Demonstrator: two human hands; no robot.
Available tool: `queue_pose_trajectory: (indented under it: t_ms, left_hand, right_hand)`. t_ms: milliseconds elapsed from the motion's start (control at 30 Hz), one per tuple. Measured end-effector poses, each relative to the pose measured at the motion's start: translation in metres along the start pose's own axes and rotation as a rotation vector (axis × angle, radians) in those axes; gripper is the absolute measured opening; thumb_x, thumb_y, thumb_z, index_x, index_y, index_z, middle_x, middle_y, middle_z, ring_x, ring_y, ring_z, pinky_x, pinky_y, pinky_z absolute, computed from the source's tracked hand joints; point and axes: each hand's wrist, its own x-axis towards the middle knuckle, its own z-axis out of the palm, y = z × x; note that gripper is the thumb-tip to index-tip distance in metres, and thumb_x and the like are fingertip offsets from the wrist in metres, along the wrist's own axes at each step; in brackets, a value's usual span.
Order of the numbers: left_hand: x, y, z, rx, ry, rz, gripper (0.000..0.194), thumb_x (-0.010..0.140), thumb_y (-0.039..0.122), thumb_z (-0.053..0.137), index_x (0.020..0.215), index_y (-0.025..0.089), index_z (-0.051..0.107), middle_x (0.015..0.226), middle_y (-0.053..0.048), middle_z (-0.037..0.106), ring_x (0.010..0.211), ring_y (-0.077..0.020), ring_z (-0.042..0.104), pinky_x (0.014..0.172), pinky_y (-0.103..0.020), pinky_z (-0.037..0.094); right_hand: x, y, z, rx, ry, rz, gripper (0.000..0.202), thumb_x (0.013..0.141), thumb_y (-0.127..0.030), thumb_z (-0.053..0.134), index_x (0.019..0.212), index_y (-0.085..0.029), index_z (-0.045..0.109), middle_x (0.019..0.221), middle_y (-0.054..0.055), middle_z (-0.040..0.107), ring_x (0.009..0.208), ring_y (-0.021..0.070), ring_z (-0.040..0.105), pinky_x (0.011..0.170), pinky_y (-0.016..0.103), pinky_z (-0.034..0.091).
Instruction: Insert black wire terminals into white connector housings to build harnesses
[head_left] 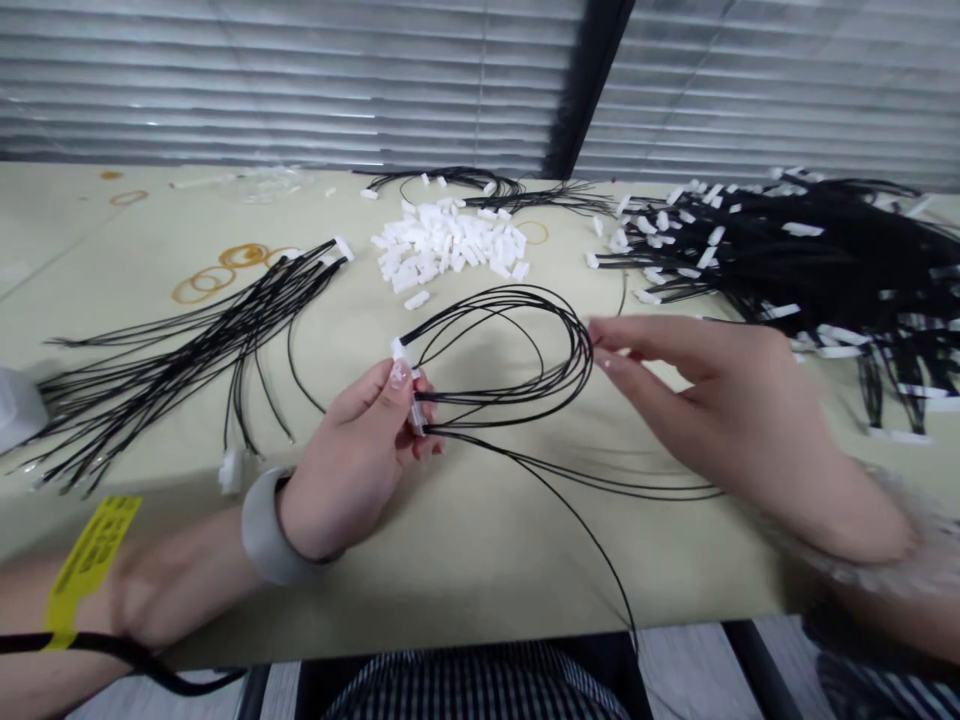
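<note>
My left hand (pixel 375 420) is closed on white plastic connectors (pixel 400 352) at the ends of a black wire harness. From them, several thin black wires (pixel 517 295) curve out to the right in a loop and back. A few more wires trail toward the table's front edge. At the right side of the loop, the thumb and forefinger of my right hand (pixel 697 400) pinch together at the wires; its other fingers are partly hidden.
A pile of loose white connectors (pixel 450 240) lies beyond my hands. At left is a bundle of black wires (pixel 187 350) beside orange rubber bands (pixel 244 256). A large heap of finished-looking wire harnesses (pixel 832 250) covers the back right. Window blinds (pixel 300 80) stand behind the table.
</note>
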Motion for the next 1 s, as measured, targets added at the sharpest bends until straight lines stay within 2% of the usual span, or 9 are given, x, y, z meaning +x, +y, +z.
queue_pose_trajectory:
  t_ms: [100, 167, 233, 300, 367, 433, 600, 833, 1000]
  left_hand:
    - [0.0, -0.001, 0.0, -0.012, 0.02, 0.013, 0.017, 0.084, 0.021, 0.051, 0.069, 0.015, 0.055, 0.069, 0.001, 0.047, 0.057, -0.0084, 0.048, 0.046, -0.019, 0.047]
    - [0.001, -0.003, -0.001, -0.013, 0.019, 0.034, 0.015, 0.083, 0.022, 0.053, 0.07, 0.015, 0.055, 0.071, 0.001, 0.048, 0.058, -0.0086, 0.048, 0.046, -0.019, 0.047]
    - [0.001, -0.004, -0.002, -0.005, 0.011, 0.054, 0.014, 0.082, 0.024, 0.054, 0.071, 0.015, 0.056, 0.071, 0.001, 0.049, 0.058, -0.0088, 0.049, 0.046, -0.019, 0.047]
    - [0.002, -0.005, -0.003, 0.016, 0.018, 0.058, 0.014, 0.081, 0.026, 0.056, 0.072, 0.016, 0.056, 0.07, 0.001, 0.049, 0.058, -0.009, 0.049, 0.047, -0.019, 0.047]
    - [0.001, -0.005, -0.003, 0.063, 0.018, 0.045, 0.017, 0.082, 0.029, 0.055, 0.07, 0.017, 0.056, 0.065, 0.002, 0.049, 0.055, -0.0086, 0.048, 0.046, -0.018, 0.045]
    - [0.001, -0.004, -0.003, 0.105, -0.001, 0.03, 0.019, 0.083, 0.03, 0.054, 0.069, 0.017, 0.055, 0.061, 0.002, 0.048, 0.05, -0.0075, 0.045, 0.046, -0.017, 0.043]
    - [-0.004, -0.001, -0.003, 0.138, -0.05, 0.041, 0.016, 0.082, 0.026, 0.054, 0.069, 0.017, 0.054, 0.064, 0.002, 0.05, 0.051, -0.0069, 0.045, 0.047, -0.016, 0.042]
    - [-0.005, -0.002, -0.004, 0.121, -0.053, 0.024, 0.021, 0.084, 0.029, 0.052, 0.068, 0.016, 0.054, 0.062, 0.002, 0.048, 0.05, -0.0065, 0.043, 0.046, -0.015, 0.041]
    - [-0.004, -0.002, -0.004, 0.127, -0.062, 0.033, 0.019, 0.082, 0.029, 0.055, 0.068, 0.016, 0.054, 0.063, 0.002, 0.049, 0.051, -0.0065, 0.044, 0.045, -0.014, 0.041]
  right_hand:
    - [0.009, -0.014, -0.004, 0.536, 0.29, 0.192, 0.018, 0.083, -0.02, 0.054, 0.098, -0.02, 0.063, 0.107, 0.003, 0.063, 0.099, 0.0151, 0.06, 0.084, 0.031, 0.051]
    - [0.018, -0.028, -0.01, 0.716, 0.364, 0.223, 0.015, 0.087, -0.02, 0.047, 0.095, -0.021, 0.06, 0.107, 0.002, 0.06, 0.093, 0.0133, 0.061, 0.079, 0.03, 0.052]
    - [0.028, -0.042, -0.016, 0.679, 0.272, 0.183, 0.019, 0.089, -0.023, 0.043, 0.103, -0.025, 0.056, 0.106, 0.0, 0.059, 0.076, 0.0106, 0.061, 0.063, 0.026, 0.052]
    - [0.034, -0.053, -0.019, 0.512, 0.074, 0.019, 0.02, 0.087, -0.025, 0.047, 0.104, -0.031, 0.056, 0.099, -0.001, 0.062, 0.063, 0.0097, 0.058, 0.052, 0.025, 0.046]
    - [0.039, -0.058, -0.016, 0.29, -0.115, -0.179, 0.012, 0.083, -0.023, 0.053, 0.089, -0.029, 0.062, 0.08, -0.002, 0.064, 0.058, 0.0098, 0.055, 0.051, 0.025, 0.042]
    - [0.041, -0.057, -0.008, 0.093, -0.223, -0.274, 0.01, 0.079, -0.019, 0.057, 0.075, -0.024, 0.063, 0.063, -0.003, 0.059, 0.054, 0.0092, 0.05, 0.052, 0.024, 0.038]
    - [0.044, -0.047, 0.011, -0.023, -0.245, -0.264, 0.015, 0.079, -0.014, 0.051, 0.067, -0.017, 0.061, 0.057, -0.003, 0.053, 0.051, 0.0066, 0.04, 0.052, 0.023, 0.029]
    - [0.044, -0.043, 0.003, 0.085, -0.224, -0.141, 0.016, 0.077, -0.015, 0.053, 0.061, -0.015, 0.056, 0.052, -0.004, 0.049, 0.049, 0.0056, 0.04, 0.049, 0.022, 0.03]
    - [0.045, -0.042, 0.007, 0.068, -0.224, -0.16, 0.017, 0.077, -0.014, 0.053, 0.06, -0.015, 0.055, 0.051, -0.004, 0.047, 0.048, 0.0051, 0.038, 0.05, 0.021, 0.031]
